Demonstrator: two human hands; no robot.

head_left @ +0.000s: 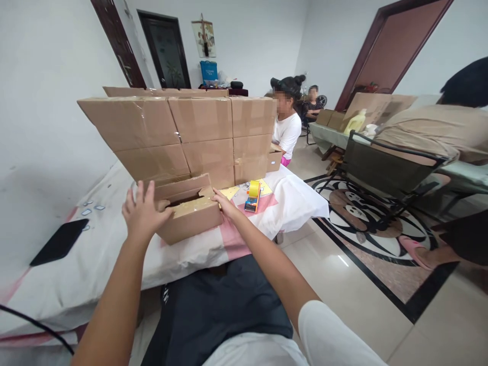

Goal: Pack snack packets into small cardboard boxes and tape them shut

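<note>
A small cardboard box with its top flaps raised sits before me on the cloth-covered table. My left hand is at the box's left end, fingers spread upward and apart, the thumb reaching to the top edge. At the opposite end, my right hand grips the upper right corner, its fingers partly hidden. Close to that hand stands a tape dispenser with a yellow roll. Directly behind the small box rises a stack of taped cardboard boxes.
A black flat object lies on the tablecloth at left. Beyond the stack is a person in a white shirt. To the right, another person sits on a folding chair by a second table holding a yellow bottle.
</note>
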